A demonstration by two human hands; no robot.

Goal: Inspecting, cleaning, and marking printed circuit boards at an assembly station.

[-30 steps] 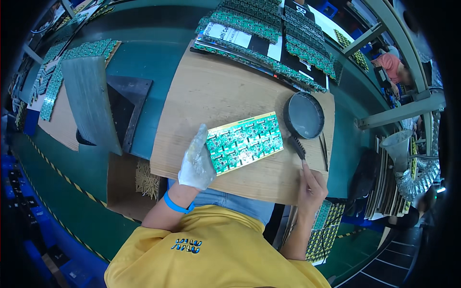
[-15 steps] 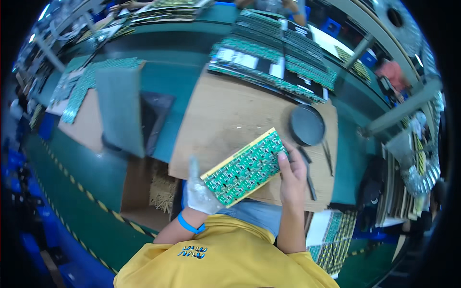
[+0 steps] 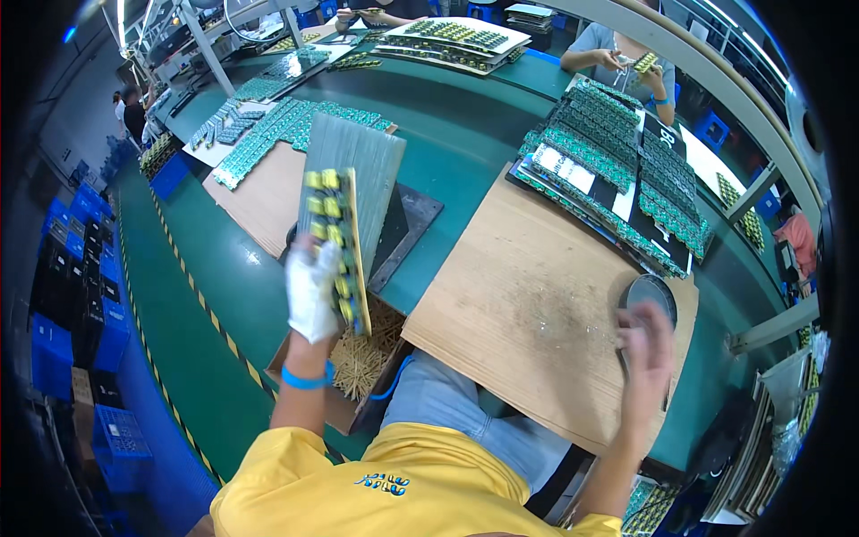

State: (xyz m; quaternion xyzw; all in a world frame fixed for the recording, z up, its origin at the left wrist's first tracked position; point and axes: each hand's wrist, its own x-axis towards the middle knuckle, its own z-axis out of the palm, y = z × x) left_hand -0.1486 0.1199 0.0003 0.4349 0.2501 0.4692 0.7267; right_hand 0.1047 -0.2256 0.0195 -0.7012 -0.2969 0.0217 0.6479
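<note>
Circuit board (image 3: 354,259), clamped in my gloved left hand (image 3: 313,291): it is held up to the left of the cardboard sheet (image 3: 483,295), not over it. The gloved fingers close on its left long side, so the board lies just right of my palm. Its long axis runs away from me, the far end leaning slightly left; I see it steeply foreshortened, its yellow parts toward the glove. My left hand touches it, while my right hand (image 3: 651,345) is well apart at the sheet's right side, so the left is clearly the nearer of the 2.

My right hand is blurred, in front of the round dark dish (image 3: 646,285) at the sheet's right edge. Those fingers look curled, but I cannot tell whether they pinch anything or touch the dish.

Left of the sheet, beyond my board, a slanted grey-green plate (image 3: 371,161) stands over the green surface (image 3: 456,197). Beside the sheet's near left corner, a box (image 3: 343,412) holds thin pale sticks (image 3: 358,371). Fine crumbs (image 3: 559,309) are scattered across the sheet's middle, and stacked green boards (image 3: 591,134) lie along its far edge.
</note>
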